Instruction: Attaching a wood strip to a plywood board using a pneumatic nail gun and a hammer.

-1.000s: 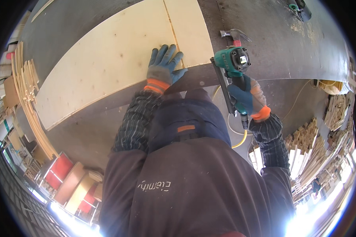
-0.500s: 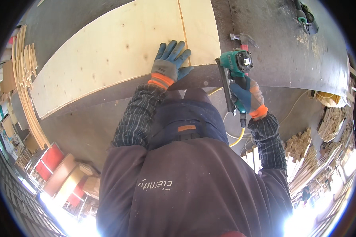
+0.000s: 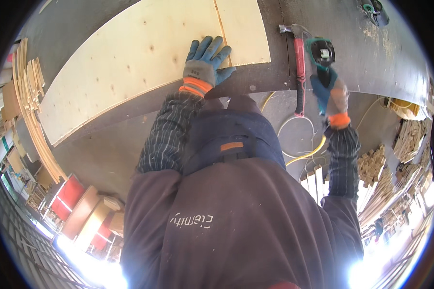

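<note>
Panel (image 3: 115,67): pale, flat wood with small dark knots and a narrow brown strip (image 3: 220,21) across it; lies flat on the dark table (image 3: 361,62).
Left hand (image 3: 202,67): gloved, fingers spread wide on the panel near its near edge, beside the strip, gripping nothing; thumb out to the right.
Right hand (image 3: 330,91): gloved, right of the panel and apart from it, closed around the nail gun's grip.
Nail gun (image 3: 321,52): teal and black, slightly blurred, right of the panel; whether it touches the table I can't tell.
Hammer (image 3: 300,62): red handle, between the panel and the nail gun.
Hose (image 3: 306,156): yellow, right of the panel and nearer the body; its joint to the tool is hidden.
Panel handling: likely stiff but thin — broad enough to swing, so best steadied with a flat palm or lifted by opposite edges.
Nail gun handling: probably top-heavy, with the hose tugging — a full wrap on the grip suits it.
</note>
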A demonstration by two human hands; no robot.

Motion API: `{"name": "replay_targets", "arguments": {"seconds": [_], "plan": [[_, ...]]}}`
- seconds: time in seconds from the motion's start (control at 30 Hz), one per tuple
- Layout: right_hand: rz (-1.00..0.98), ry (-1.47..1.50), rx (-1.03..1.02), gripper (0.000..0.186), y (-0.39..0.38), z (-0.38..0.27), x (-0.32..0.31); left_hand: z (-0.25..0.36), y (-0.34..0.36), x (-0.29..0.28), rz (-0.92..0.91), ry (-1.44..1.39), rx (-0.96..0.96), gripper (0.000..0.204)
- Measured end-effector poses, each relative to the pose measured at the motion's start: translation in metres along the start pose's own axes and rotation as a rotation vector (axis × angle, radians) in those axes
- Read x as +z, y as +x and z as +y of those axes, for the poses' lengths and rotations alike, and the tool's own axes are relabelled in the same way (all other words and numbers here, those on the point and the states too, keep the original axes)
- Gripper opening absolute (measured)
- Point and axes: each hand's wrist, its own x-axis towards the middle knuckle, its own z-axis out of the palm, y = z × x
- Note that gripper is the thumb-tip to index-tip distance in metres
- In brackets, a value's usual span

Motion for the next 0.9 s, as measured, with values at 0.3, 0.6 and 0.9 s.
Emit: {"name": "replay_targets", "arguments": {"seconds": [0.3, 0.6, 0.9], "plan": [[0.241, -1.026, -0.312, 0.048, 0.082, 0.089, -0.016, 0.002, 0.000, 0.000, 0.015, 0.023, 0.024, 0.056], [-0.066, -0.654, -0.661, 0.055, 0.054, 0.043, 0.108, -0.002, -0.003, 0.003, -0.009, -0.008, 0.017, 0.065], [-0.197, -0.487, -0.622, 0.067, 0.080, 0.036, 0.124, 0.002, -0.026, -0.026, -0.071, -0.042, -0.139, 0.070]]}}
